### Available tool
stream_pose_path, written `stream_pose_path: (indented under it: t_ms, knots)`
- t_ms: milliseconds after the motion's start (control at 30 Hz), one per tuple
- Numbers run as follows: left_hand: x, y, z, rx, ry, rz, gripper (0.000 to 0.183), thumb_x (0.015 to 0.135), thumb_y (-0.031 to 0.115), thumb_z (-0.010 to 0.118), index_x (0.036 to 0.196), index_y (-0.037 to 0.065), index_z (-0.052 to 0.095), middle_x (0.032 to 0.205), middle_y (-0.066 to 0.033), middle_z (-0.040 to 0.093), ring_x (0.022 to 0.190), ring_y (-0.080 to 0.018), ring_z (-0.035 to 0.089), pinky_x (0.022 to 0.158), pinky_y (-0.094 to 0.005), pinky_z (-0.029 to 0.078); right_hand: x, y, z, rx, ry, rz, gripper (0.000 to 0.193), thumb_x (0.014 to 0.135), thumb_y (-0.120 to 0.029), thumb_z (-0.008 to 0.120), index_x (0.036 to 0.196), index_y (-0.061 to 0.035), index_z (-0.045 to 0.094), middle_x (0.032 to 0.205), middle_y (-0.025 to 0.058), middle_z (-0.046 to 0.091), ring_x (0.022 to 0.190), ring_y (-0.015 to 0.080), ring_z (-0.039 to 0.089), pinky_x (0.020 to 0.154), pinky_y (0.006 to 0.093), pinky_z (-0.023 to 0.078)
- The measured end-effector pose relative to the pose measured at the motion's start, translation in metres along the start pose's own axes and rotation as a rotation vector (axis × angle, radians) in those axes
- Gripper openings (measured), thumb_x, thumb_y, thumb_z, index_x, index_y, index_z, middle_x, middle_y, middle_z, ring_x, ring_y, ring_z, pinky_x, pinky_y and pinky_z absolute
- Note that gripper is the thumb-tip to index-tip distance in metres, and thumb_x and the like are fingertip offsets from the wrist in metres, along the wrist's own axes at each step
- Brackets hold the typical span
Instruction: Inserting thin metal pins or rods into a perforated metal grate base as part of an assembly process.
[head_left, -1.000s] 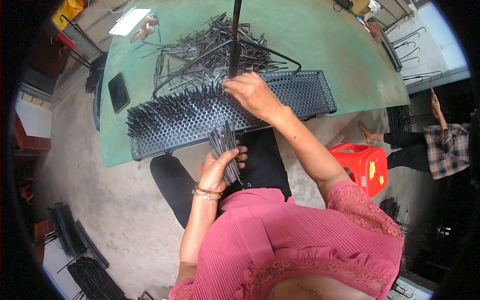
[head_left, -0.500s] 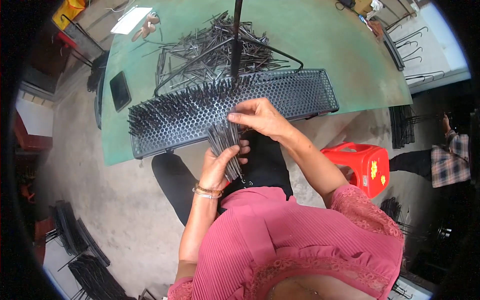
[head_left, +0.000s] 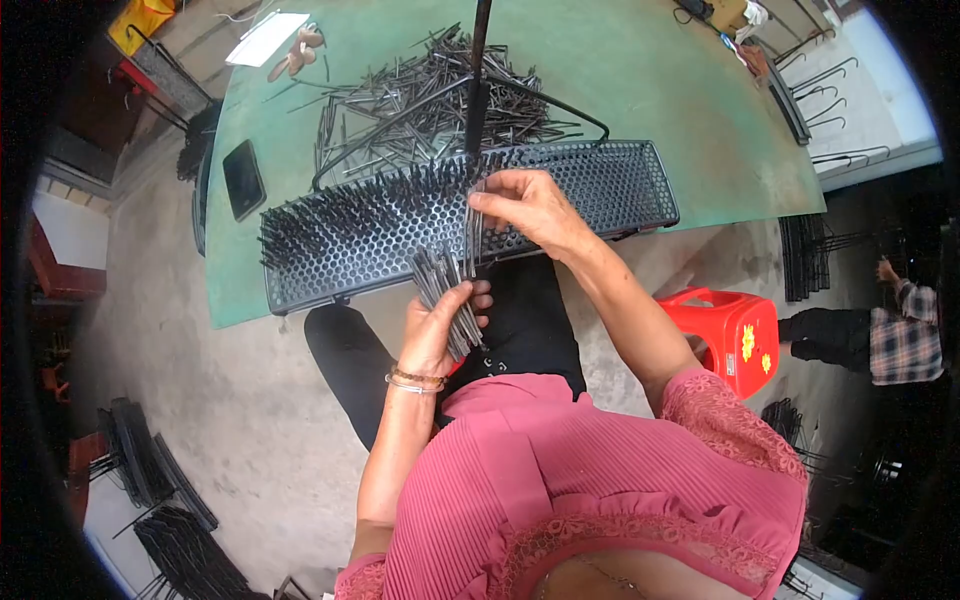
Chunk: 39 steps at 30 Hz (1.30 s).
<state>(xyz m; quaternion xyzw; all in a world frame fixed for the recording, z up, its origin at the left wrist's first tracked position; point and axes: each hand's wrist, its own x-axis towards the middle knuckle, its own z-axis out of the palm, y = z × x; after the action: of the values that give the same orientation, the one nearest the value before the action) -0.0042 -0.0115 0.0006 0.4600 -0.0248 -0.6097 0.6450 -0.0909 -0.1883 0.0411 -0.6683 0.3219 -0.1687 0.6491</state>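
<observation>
My left hand (head_left: pixel 432 330) is closed round a bundle of thin dark metal rods (head_left: pixel 438 280), whose upper ends fan out above the thumb. Pinched between the thumb and fingers of my right hand (head_left: pixel 537 212) are a few similar rods (head_left: pixel 472 238), hanging down over the near side of a black perforated metal rack (head_left: pixel 590 180). Many short dark rods (head_left: pixel 345 215) stand upright in the rack's holes, along its left end and back part. Bare holes show along its front and right. Behind the rack lies a loose heap of rods (head_left: pixel 430 105).
The rack rests at the near edge of a green table (head_left: pixel 680 90); a dark upright post (head_left: pixel 480 70) rises behind it. A phone (head_left: pixel 243 180) lies at the left. A red plastic stool (head_left: pixel 735 335) stands at my right, with another person (head_left: pixel 900 335) beyond it.
My right hand has moved slightly up and away from the bundle, drawing a few rods out of it. My left hand keeps its hold.
</observation>
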Motion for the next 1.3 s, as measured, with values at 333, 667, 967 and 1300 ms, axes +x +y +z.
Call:
stream_pose_path:
  t_ms: [333,667,967,1300]
  knots:
    - [0.002,-0.007,-0.004,-0.002,0.068,-0.005,0.02,0.085,0.013,0.06,0.099,0.0,0.057,0.086,-0.0111,0.064,0.069,-0.0159,0.062,0.055,-0.0268,0.052,-0.006,0.014,0.0,0.187,0.026,-0.041,0.021,0.083,-0.018,0.064,0.094,0.0001,0.063,0.073,0.0008,0.061,0.063,0.0066,0.054,0.057,0.0208,0.043]
    - [0.002,-0.008,-0.001,0.041,0.101,-0.014,0.019,0.083,0.012,0.061,0.098,0.0,0.057,0.083,-0.0114,0.063,0.067,-0.0166,0.061,0.056,-0.0279,0.052,0.019,0.003,-0.015,-0.203,0.245,-0.455,0.017,0.085,-0.01,0.063,0.098,-0.0001,0.06,0.086,0.0013,0.063,0.08,0.0068,0.056,0.073,0.0219,0.045]
    - [-0.001,-0.005,0.002,0.046,0.117,-0.015,0.019,0.083,0.012,0.061,0.097,0.0,0.057,0.082,-0.0115,0.063,0.067,-0.0167,0.061,0.056,-0.0278,0.052,0.027,0.013,-0.015,-0.174,0.185,-0.459,0.017,0.086,-0.011,0.061,0.099,-0.0012,0.06,0.088,0.0023,0.064,0.082,0.0083,0.057,0.075,0.0236,0.046]
    - [0.0,-0.006,0.0,0.021,0.095,-0.015,0.018,0.083,0.012,0.062,0.096,0.0,0.058,0.082,-0.011,0.063,0.066,-0.016,0.061,0.055,-0.0271,0.052,0.024,0.012,-0.009,-0.448,0.142,-0.638,0.017,0.082,-0.013,0.064,0.091,0.001,0.063,0.087,0.0086,0.064,0.078,0.0166,0.06,0.069,0.0278,0.046]
